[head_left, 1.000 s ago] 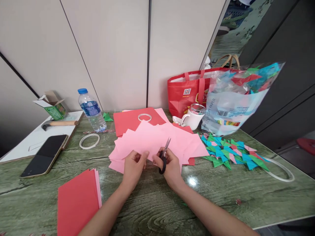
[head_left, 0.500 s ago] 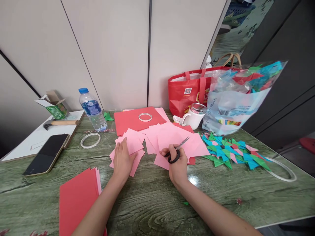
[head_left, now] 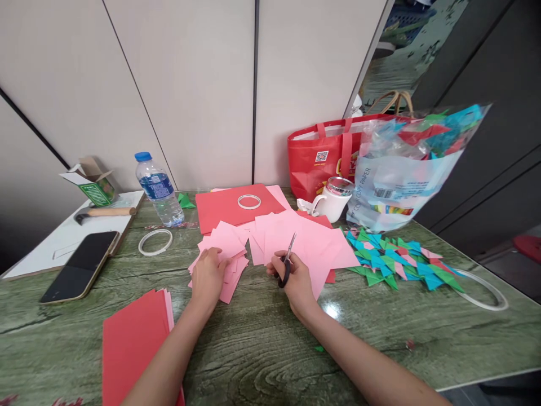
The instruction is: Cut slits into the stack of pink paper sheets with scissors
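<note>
Small pink paper squares (head_left: 230, 239) lie in a loose pile in the middle of the table. My left hand (head_left: 208, 277) rests on the near left part of this pile, fingers slightly bent and the thumb apart from them. In my right hand (head_left: 293, 282) is a pair of scissors (head_left: 286, 268) with black handles, blades shut or nearly so and tipped away from me. Beneath and beyond that hand spread larger pink sheets (head_left: 315, 248), fanned over one another. Whether my right fingertips also touch a sheet is hard to see.
Behind are red sheets (head_left: 211, 208) with a tape roll (head_left: 249, 202), a white mug (head_left: 333, 203) and a red bag (head_left: 304, 163). Folded paper pieces (head_left: 393, 259) and a plastic bag (head_left: 389, 186) are right. Left are a bottle (head_left: 160, 192), phone (head_left: 80, 265), hammer (head_left: 105, 211) and red paper stack (head_left: 135, 344).
My right hand has moved a little left, and the scissors have swung from pointing right to pointing away. My left hand has drawn slightly nearer, its fingers more bent. The pink sheets by my right hand have shifted.
</note>
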Tool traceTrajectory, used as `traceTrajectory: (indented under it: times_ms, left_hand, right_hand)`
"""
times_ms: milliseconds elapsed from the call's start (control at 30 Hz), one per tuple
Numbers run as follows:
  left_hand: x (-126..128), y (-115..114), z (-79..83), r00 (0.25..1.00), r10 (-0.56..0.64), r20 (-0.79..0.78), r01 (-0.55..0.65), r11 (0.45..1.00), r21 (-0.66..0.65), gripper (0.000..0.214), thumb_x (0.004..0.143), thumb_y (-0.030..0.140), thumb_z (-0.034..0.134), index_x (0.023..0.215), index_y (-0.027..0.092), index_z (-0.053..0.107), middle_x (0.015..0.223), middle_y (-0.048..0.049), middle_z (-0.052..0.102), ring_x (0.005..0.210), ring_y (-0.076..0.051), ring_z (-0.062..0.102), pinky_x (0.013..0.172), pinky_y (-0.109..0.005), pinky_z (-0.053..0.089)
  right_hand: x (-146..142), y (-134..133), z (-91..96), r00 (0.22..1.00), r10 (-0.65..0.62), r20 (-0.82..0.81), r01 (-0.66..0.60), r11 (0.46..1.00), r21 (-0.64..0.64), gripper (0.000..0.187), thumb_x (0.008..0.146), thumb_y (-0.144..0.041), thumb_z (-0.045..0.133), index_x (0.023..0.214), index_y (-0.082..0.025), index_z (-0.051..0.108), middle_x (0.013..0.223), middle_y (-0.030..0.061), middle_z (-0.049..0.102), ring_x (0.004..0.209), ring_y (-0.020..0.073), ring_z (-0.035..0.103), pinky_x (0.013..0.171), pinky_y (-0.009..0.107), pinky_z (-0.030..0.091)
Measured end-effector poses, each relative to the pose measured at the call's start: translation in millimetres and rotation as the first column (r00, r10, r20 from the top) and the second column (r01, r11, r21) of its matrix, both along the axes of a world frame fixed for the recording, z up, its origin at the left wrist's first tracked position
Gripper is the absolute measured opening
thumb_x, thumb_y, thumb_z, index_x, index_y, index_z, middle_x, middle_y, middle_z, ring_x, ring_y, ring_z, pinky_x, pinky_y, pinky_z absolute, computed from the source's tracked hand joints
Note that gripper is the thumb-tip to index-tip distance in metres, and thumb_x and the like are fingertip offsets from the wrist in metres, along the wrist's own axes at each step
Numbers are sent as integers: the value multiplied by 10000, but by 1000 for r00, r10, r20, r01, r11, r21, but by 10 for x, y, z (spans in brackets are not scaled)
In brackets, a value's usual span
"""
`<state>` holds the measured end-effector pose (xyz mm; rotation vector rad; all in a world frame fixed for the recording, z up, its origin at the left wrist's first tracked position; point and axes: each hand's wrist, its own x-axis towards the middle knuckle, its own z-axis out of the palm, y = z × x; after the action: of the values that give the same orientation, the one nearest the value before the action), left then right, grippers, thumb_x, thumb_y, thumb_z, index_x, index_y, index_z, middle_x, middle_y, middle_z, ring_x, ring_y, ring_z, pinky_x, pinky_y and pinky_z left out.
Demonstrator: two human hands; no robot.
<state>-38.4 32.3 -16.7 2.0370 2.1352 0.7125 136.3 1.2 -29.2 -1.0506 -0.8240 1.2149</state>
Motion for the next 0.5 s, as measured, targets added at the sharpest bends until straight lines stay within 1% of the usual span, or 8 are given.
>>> traceTrajectory:
  times_ms: [67,133,200,233,300,367,433,500]
  left_hand:
    - [16,-13,26,1000,-1,-23,1,1000,-5,224,787,244,386,902,162,561,868,-115,620,762,-256,585,628,-322,379]
    - [39,-28,50,1000,27,5,-27,999,30,229,807,217,341,873,166,554,763,-94,616,686,-242,578,597,-317,365]
    - [68,-48,75,987,63,148,-88,982,165,220,825,242,331,908,174,523,738,-72,601,662,-219,564,596,-306,363]
    - [86,-60,89,965,57,255,-125,958,258,210,830,262,339,934,180,501,767,-65,596,683,-204,559,611,-298,368]
    - [126,-87,119,881,-32,472,-188,893,410,187,833,293,359,950,193,467,840,-54,578,756,-176,549,664,-280,382]
    - [170,-112,148,755,-164,635,-206,860,467,160,828,301,384,932,201,453,867,-43,561,819,-156,537,722,-269,390]
    - [210,-128,170,618,-256,744,-194,867,459,147,815,299,415,919,201,450,856,-35,555,833,-145,532,752,-268,397]
    - [240,-133,186,497,-300,814,-178,883,434,145,790,286,463,907,203,451,845,-27,554,821,-137,534,756,-273,408]
  right_hand:
    - [6,1,4,1000,-23,11,23,1000,7,278,692,-367,628,854,-183,495,639,-9,612,580,114,571,593,245,423]
    - [2,-7,15,999,-28,16,28,999,14,277,693,-359,629,858,-184,494,634,-12,608,581,115,569,588,242,419]
    - [-7,-17,33,1000,-27,14,26,999,25,280,692,-360,630,862,-185,493,640,-9,613,586,121,572,590,246,422]
    - [-13,-22,44,1000,-27,14,27,999,30,281,694,-365,627,861,-184,493,649,-3,618,588,125,576,592,250,426]
    - [-24,-27,64,1000,-21,16,21,999,43,273,709,-380,609,852,-178,493,677,15,629,599,137,586,599,263,438]
    - [-33,-30,81,1000,-2,9,1,998,58,255,740,-400,567,828,-172,495,697,30,634,604,146,594,605,276,449]
    - [-38,-31,90,1000,30,-2,-30,997,71,250,765,-413,530,820,-171,497,712,38,637,603,151,602,610,285,456]
    - [-39,-34,94,998,56,-4,-56,996,76,258,767,-423,523,842,-177,496,723,38,641,597,156,609,609,291,459]
